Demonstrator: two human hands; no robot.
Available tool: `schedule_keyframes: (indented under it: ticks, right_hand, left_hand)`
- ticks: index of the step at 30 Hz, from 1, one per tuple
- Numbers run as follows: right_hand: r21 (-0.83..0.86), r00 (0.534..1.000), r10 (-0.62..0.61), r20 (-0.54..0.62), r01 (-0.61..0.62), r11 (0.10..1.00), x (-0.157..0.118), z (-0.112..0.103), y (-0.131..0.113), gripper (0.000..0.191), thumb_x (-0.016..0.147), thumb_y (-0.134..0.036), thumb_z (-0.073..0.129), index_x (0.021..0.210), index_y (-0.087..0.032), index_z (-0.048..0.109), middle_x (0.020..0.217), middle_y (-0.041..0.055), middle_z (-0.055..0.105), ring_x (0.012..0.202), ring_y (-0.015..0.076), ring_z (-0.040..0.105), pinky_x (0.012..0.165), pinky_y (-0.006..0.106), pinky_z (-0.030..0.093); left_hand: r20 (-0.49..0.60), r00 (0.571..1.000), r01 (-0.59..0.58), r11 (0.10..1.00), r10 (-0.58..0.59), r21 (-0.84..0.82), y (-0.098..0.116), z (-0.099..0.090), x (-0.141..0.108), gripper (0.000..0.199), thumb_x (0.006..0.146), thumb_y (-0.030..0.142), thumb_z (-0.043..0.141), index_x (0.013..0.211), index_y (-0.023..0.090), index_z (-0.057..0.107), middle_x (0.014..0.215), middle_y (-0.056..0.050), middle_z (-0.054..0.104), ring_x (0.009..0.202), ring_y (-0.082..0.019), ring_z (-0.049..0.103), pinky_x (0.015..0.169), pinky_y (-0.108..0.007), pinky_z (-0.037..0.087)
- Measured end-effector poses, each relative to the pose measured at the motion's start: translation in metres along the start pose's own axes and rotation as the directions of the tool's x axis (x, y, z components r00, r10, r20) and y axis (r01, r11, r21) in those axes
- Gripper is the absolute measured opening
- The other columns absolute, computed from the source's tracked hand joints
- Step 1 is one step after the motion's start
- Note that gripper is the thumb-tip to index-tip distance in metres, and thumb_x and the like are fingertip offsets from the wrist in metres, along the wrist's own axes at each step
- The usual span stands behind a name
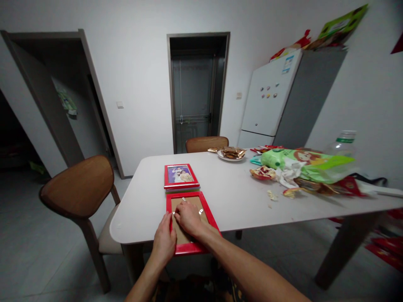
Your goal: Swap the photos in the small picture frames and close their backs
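Note:
A red picture frame (209,209) lies back side up at the table's near edge, its brown backing board (183,237) showing with small metal clips. My left hand (164,240) grips the frame's left edge, fingers together along it. My right hand (188,217) rests over the backing, its fingers bent and pressed together near the clip on the left side; what they hold, if anything, is hidden. Just beyond lies a second red frame (197,184), face up, with a photo of people in it.
The white table (226,205) also bears a plate of wrapped snacks (232,154), a cut pomegranate (263,173), crumpled tissue, a green bag (305,163) and a clear bottle (341,144) at the right. Chairs stand left (80,186) and behind (206,144).

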State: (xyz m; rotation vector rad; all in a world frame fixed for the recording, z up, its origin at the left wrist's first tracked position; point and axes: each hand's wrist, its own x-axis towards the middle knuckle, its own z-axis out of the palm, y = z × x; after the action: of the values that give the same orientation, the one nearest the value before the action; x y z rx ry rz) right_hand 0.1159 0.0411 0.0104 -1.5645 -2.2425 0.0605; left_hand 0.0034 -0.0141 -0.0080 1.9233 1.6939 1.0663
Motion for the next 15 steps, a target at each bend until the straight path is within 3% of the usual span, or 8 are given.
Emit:
schedule_keyframes:
  ticks: [3, 9, 15]
  right_hand:
    - [0.05, 1.0, 0.0, 0.02, -0.001, 0.999, 0.007, -0.002, 0.01, 0.024, 0.078, -0.031, 0.044, 0.084, -0.021, 0.064, 0.085, 0.0053, 0.061, 0.08, 0.016, 0.052, 0.068, 0.025, 0.033]
    - [-0.002, 0.98, 0.198, -0.013, -0.198, 0.98, 0.022, -0.002, 0.031, 0.031, 0.082, -0.031, 0.036, 0.087, -0.017, 0.064, 0.089, 0.0099, 0.059, 0.082, 0.0179, 0.049, 0.066, 0.026, 0.033]
    - [-0.032, 0.979, 0.204, 0.002, -0.204, 0.978, 0.024, 0.001, 0.033, 0.029, 0.08, -0.031, 0.039, 0.088, -0.021, 0.065, 0.092, 0.0094, 0.056, 0.085, 0.0199, 0.047, 0.066, 0.027, 0.033]
  left_hand:
    - [-0.011, 1.0, 0.002, 1.0, -0.003, -0.013, -0.002, 0.001, 0.0, 0.048, 0.069, 0.008, 0.039, 0.117, 0.005, 0.043, 0.124, -0.015, 0.045, 0.115, -0.02, 0.04, 0.099, -0.032, 0.028]
    - [-0.025, 1.0, 0.01, 1.0, -0.01, -0.028, -0.003, 0.001, -0.001, 0.049, 0.068, 0.008, 0.041, 0.116, 0.008, 0.044, 0.124, -0.013, 0.046, 0.115, -0.019, 0.04, 0.099, -0.032, 0.029]
    - [-0.009, 1.0, 0.023, 0.999, -0.023, -0.035, -0.002, 0.001, -0.001, 0.049, 0.067, 0.008, 0.041, 0.116, 0.008, 0.044, 0.124, -0.013, 0.046, 0.115, -0.019, 0.04, 0.099, -0.031, 0.028]
